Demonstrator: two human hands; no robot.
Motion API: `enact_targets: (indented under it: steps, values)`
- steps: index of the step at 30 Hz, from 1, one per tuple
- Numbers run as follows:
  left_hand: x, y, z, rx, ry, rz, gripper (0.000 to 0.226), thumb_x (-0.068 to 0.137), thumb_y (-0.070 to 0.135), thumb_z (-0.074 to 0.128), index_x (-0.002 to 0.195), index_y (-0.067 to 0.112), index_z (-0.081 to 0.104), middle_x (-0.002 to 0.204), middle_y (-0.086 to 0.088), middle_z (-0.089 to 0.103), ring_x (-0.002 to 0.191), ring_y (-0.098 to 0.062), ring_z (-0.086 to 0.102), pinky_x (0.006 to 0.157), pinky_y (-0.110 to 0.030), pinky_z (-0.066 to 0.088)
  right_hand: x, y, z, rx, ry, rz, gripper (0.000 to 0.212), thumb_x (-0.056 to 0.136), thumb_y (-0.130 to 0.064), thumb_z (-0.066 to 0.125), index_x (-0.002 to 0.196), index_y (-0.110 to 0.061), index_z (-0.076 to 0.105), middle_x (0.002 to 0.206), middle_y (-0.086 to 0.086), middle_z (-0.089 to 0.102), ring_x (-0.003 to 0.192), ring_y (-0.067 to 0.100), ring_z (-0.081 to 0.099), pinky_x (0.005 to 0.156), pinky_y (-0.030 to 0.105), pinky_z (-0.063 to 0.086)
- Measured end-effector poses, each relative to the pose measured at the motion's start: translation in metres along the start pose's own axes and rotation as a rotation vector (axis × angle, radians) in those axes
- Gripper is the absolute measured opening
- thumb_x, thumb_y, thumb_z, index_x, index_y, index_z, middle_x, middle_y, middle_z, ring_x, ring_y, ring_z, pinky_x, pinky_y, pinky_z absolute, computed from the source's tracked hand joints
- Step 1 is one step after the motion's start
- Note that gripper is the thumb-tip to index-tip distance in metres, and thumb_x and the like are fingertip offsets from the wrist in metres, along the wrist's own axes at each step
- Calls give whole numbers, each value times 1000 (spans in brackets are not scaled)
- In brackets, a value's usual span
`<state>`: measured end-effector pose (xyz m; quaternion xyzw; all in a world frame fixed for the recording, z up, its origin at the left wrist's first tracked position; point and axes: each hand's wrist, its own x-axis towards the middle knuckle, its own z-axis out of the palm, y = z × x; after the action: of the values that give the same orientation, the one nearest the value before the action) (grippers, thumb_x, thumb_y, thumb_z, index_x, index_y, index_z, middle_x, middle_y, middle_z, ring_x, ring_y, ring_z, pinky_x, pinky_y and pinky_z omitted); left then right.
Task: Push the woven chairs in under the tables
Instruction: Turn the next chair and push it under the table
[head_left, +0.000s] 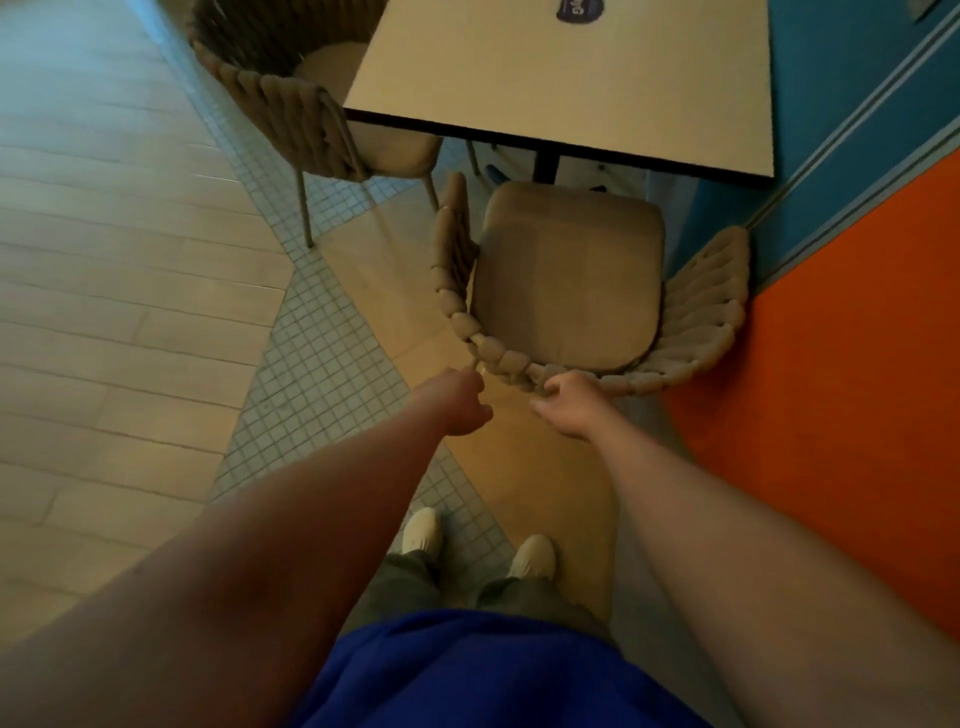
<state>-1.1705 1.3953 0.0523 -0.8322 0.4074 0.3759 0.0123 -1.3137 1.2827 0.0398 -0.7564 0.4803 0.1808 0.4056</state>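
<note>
A floor of pale wood-look planks (104, 260) fills the left side, crossed by a diagonal band of small square mosaic tiles (311, 353). A wall painted orange below and blue above (831, 415) closes the right side. Against that wall stands a rectangular table with a pale top and a dark edge (571, 93). At its near end sits the beige woven chair with a padded seat cushion (566, 270). Only the front of its seat reaches the table's edge and the rest stands out in the open, with its right woven side against the blue wall. A second beige woven chair (291, 104) stands at the table's left side, its seat partly under the top. Low in the view are a blue garment (467, 670) and grey trousers. The left hand (462, 402) and the right hand (566, 405) both reach to the curved back rim of the near chair, close together. Each has its fingers curled round the rim, the left at the rim's left end. Two pale shoes (422, 530) stand on the floor behind the chair.
</note>
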Motion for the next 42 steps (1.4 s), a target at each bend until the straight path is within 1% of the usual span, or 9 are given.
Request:
enact_targets:
  steps: [4,7,10,13,16,21,30,37,42]
  values:
    - [-4,-47,-16,-77,11,-42,51,94,38,62,142,21,53,137,-6,60,124,-25,58,105,-42,49,11,-57,12,-138,-46,-91,52,88,-43,64,129,-11,60,133,12,59,124,31,55,99,34,45]
    - [0,-95,-32,-97,-3,-60,50,95,36,64,141,21,54,137,-6,59,124,-24,58,107,-41,48,23,-107,26,-222,-53,-149,48,86,-44,64,124,-14,63,134,11,59,122,30,54,102,39,46]
    - [9,-144,-55,-131,8,-84,50,96,35,62,142,21,53,138,-6,57,123,-25,58,106,-41,49,41,-159,43,-258,-72,-158,59,88,-43,64,137,-13,55,144,12,52,131,30,48,109,39,41]
    - [25,-200,-84,-135,15,-76,49,97,34,61,143,20,52,139,-6,58,124,-25,59,106,-40,49,62,-214,64,-261,-101,-137,60,93,-38,62,145,-11,47,148,10,48,133,28,46,106,34,39]
    - [43,-258,-121,-123,23,-77,49,97,34,61,143,19,53,141,-8,58,126,-26,58,107,-41,48,86,-272,87,-211,-95,-125,63,91,-41,63,144,-12,46,147,11,49,130,28,50,103,34,43]
    - [67,-333,-184,-81,10,-62,49,96,33,62,142,18,54,139,-8,59,122,-25,61,106,-41,49,115,-361,105,-152,-84,-122,64,92,-39,62,146,-10,45,148,11,48,131,28,50,101,32,42]
    - [138,-395,-272,-31,-17,12,47,96,33,62,141,19,54,136,-8,60,122,-24,59,107,-43,48,195,-461,113,-52,-89,-88,64,93,-36,63,147,-9,42,147,12,49,131,28,49,100,33,44]
    - [244,-466,-377,25,-45,6,48,95,37,62,140,23,54,139,-7,57,123,-25,57,108,-43,47,306,-558,105,49,-81,3,65,91,-37,65,146,-10,43,146,12,50,130,27,51,101,32,44]
    - [303,-508,-462,57,-57,-5,49,94,33,64,141,22,54,140,-8,57,122,-26,59,106,-44,49,361,-635,92,146,-112,20,63,93,-36,63,146,-9,43,148,11,48,132,27,49,98,30,43]
